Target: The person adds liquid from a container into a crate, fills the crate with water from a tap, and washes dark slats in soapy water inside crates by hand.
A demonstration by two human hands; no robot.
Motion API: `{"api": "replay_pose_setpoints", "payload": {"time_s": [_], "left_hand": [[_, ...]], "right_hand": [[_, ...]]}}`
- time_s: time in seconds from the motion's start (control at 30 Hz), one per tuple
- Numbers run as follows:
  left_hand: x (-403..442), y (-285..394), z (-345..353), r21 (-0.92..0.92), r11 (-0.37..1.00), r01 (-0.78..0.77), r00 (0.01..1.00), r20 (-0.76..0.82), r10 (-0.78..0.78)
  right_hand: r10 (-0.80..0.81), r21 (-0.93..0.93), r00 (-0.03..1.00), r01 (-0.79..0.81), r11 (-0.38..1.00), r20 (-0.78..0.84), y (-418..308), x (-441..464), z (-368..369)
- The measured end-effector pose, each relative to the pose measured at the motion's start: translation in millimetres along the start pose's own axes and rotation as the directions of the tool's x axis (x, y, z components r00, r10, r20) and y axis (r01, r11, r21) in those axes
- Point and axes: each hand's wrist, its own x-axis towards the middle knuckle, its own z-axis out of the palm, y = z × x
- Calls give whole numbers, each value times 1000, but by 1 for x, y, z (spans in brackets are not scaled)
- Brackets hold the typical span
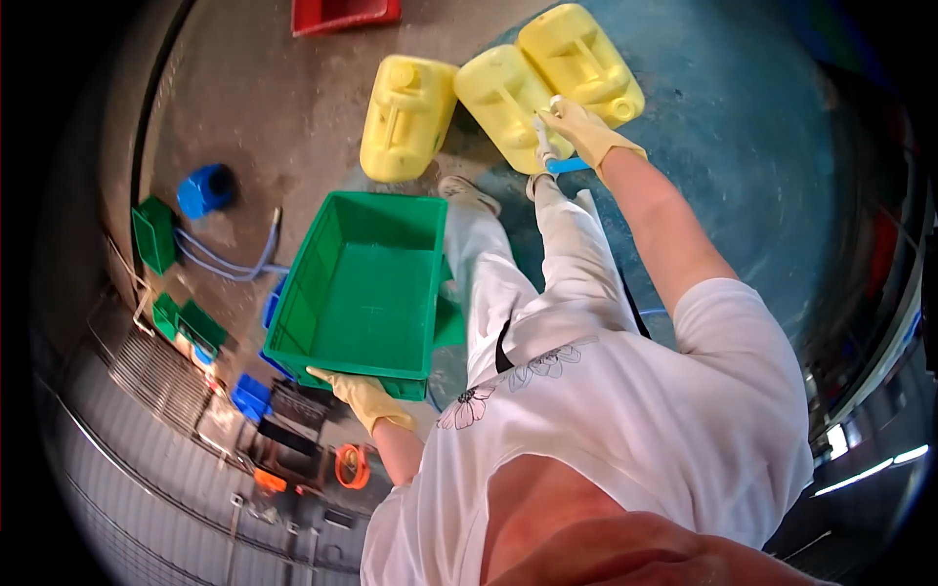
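My left hand (pixel 360 396), in a pale yellow glove, grips the near rim of an empty green crate (pixel 376 303). My right hand (pixel 576 125), gloved the same way, is closed on a white nozzle (pixel 543 139) with a blue part (pixel 568 166) beside it. That hand is over the middle yellow jerrycan (pixel 503 93) and next to the right yellow jerrycan (pixel 586 59). A third yellow jerrycan (pixel 405 117) lies beyond the crate, left of the other two.
A red bin (pixel 342 14) is at the top edge. Off to the left are a blue container (pixel 202 191), a pale blue hose (pixel 234 272), and a small green crate (pixel 154 234). An orange coil (pixel 352 467) is at the lower left.
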Motion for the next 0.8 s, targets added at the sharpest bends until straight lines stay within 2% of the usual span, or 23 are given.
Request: {"api": "replay_pose_setpoints", "payload": {"time_s": [0.03, 0.07, 0.1, 0.13, 0.2, 0.23, 0.27, 0.3, 0.33, 0.4, 0.43, 0.47, 0.5, 0.53, 0.6, 0.63, 0.7, 0.73, 0.77, 0.8], "left_hand": [[-11, 49, -19, -198, 920, 338, 941, 86, -327], [-22, 98, -39, -312, 733, 604, 793, 154, -589], [-27, 53, 8, -611, 407, 679, 662, 269, -700], [-43, 60, 10, -601, 391, 697, 639, 271, -720], [-64, 105, 4, -859, 40, 510, 722, 401, -564], [-61, 122, -2, -802, -212, 559, 581, 561, -590], [-66, 134, -1, -791, -233, 566, 557, 575, -599], [-75, 144, 3, -810, -139, 569, 611, 530, -589], [-85, 153, 5, -826, -45, 562, 664, 483, -571], [-101, 156, 14, -780, -75, 621, 610, 541, -578], [-109, 154, 21, -753, -79, 654, 596, 576, -559], [-116, 154, 27, -726, -80, 683, 583, 609, -538], [-117, 167, 26, -720, -160, 676, 531, 626, -572], [-123, 166, 29, -715, -175, 677, 522, 634, -571], [-132, 162, 34, -699, -18, 715, 602, 628, -494], [-133, 165, 30, -715, 10, 699, 637, 617, -463], [-129, 174, 18, -742, -27, 670, 657, 609, -444], [-125, 178, 12, -772, -51, 634, 686, 591, -424], [-122, 181, 2, -768, -62, 637, 678, 597, -428], [-117, 183, -8, -756, -73, 651, 664, 613, -429]], "right_hand": [[-13, -18, 999, 13, 1000, 31, 12, 23, 18], [-20, 35, 999, 19, 999, 36, 33, 49, 46], [-25, 87, 999, 22, 996, 41, 46, 63, 66], [-32, 72, 997, 28, 997, 67, 34, 52, 63], [17, 155, 976, -52, 987, 216, -18, 8, 34], [16, 130, 973, -46, 990, 228, -5, 19, 47], [-131, 50, 981, 125, 991, 140, 19, 39, 65], [-287, -43, 955, 290, 956, 70, 37, 58, 80], [-292, -65, 952, 298, 952, 92, 43, 77, 91], [-74, -267, 899, 206, 941, 431, 42, 108, 109], [-72, -287, 897, 214, 934, 435, 32, 94, 103], [-145, -309, 917, 270, 912, 372, 6, 62, 83], [-221, -331, 925, 322, 887, 308, -9, 43, 75], [-220, -344, 924, 326, 881, 312, -6, 47, 83], [-183, -573, 938, 327, 752, 295, 1, 62, 102], [-182, -582, 936, 331, 743, 300, -1, 62, 100], [-60, -223, 847, 207, 953, 528, -8, 61, 84], [-58, -235, 846, 212, 949, 530, -2, 63, 79], [-101, 134, 807, 28, 991, 582, 7, 63, 74], [-164, 468, 775, -185, 864, 610, 15, 65, 71]]}}
